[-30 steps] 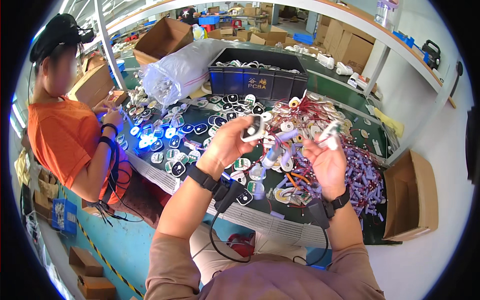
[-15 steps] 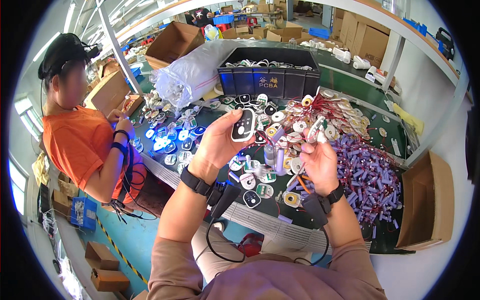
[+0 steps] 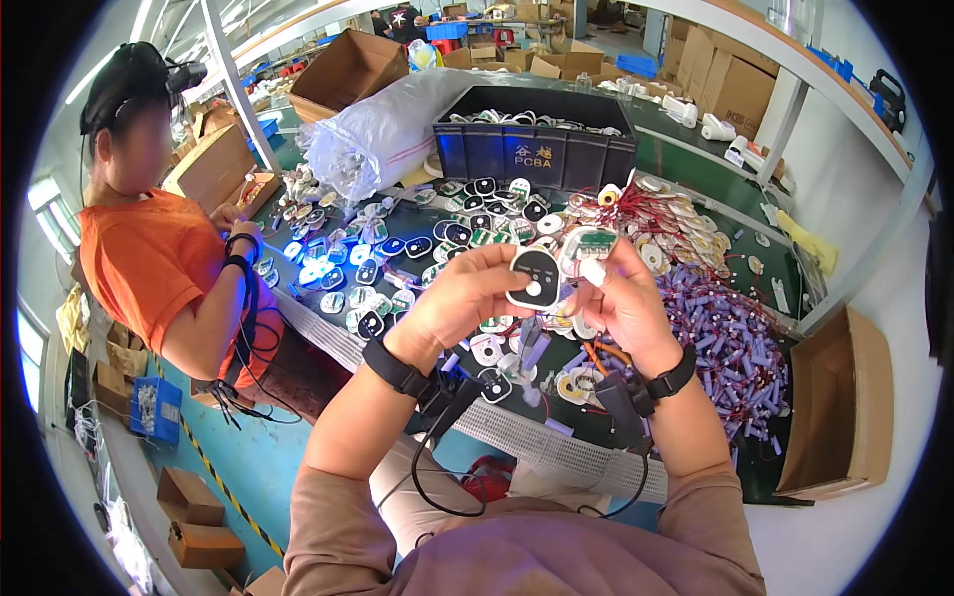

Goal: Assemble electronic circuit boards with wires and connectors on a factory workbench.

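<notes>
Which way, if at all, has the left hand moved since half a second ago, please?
Yes, the left hand moved rightward, judged against the black crate.

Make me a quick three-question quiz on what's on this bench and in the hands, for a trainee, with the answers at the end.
1. Which of the wearer's hands holds the black-faced panel?
2. True or false: the heap of purple cylinders lies on the wearer's left.
3. What colour is the board in the right hand? A) red B) green C) purple

Key:
1. The left hand.
2. False; it lies on the wearer's right.
3. B.
</notes>
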The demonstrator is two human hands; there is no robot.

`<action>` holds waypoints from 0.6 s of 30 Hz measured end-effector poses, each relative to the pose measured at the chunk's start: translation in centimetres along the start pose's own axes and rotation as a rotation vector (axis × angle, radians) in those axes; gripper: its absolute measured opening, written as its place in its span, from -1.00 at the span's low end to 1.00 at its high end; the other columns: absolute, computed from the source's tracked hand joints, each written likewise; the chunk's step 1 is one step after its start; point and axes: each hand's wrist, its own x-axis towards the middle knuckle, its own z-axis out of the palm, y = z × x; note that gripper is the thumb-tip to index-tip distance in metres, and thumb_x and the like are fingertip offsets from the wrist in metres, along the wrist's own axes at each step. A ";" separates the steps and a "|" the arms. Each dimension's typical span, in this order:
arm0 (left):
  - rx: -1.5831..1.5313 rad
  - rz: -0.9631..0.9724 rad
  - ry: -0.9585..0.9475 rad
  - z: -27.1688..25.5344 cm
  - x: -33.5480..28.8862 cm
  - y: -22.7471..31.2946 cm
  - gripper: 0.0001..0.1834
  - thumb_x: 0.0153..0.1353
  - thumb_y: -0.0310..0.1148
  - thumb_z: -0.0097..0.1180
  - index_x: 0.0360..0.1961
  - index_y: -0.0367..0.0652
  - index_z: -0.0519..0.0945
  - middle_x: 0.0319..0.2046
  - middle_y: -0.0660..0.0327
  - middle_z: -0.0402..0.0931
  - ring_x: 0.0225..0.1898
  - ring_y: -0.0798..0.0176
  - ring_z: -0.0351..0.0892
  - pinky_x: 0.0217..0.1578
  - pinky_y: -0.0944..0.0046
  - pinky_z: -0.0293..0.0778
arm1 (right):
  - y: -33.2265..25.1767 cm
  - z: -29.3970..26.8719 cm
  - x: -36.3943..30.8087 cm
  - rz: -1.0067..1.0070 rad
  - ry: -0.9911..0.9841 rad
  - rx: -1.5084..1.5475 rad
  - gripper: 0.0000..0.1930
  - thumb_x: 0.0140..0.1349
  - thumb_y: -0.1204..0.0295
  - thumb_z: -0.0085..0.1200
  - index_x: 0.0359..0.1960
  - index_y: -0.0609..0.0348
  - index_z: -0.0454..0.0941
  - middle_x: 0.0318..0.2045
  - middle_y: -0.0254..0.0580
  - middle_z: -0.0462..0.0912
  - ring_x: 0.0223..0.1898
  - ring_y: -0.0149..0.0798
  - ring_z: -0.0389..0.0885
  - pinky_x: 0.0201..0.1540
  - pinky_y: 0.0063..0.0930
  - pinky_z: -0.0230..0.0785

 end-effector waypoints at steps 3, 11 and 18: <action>0.053 0.034 0.058 0.6 -0.5 -1.1 -0.62 0.15 -0.49 0.06 0.02 -0.34 0.42 -0.18 0.20 0.52 -0.24 0.38 0.55 -0.20 0.38 0.52 | -0.2 1.0 0.5 -0.012 -0.002 -0.118 -0.73 0.26 0.46 -0.05 -0.02 0.19 0.33 -0.25 -0.18 0.54 -0.50 -0.30 0.65 -0.77 -0.74 0.23; 0.274 -0.001 -0.054 0.3 -0.7 -2.9 -0.56 0.13 -0.50 0.13 0.04 -0.26 0.34 -0.26 0.19 0.56 -0.31 0.48 0.50 -0.33 0.50 0.42 | -0.8 2.0 2.1 0.013 0.028 -0.451 -0.79 0.25 0.52 -0.10 -0.09 0.27 0.39 -0.31 -0.17 0.58 -0.47 -0.39 0.63 -0.73 -0.73 0.27; -0.104 0.030 -0.025 0.6 0.6 -6.2 -0.59 0.22 -0.50 -0.06 0.11 -0.15 0.29 -0.23 0.26 0.52 -0.24 0.41 0.54 -0.20 0.42 0.43 | 1.2 -1.3 4.1 0.090 0.225 -0.349 -0.78 0.25 0.48 -0.20 -0.11 0.21 0.40 -0.32 -0.16 0.59 -0.47 -0.38 0.62 -0.72 -0.72 0.28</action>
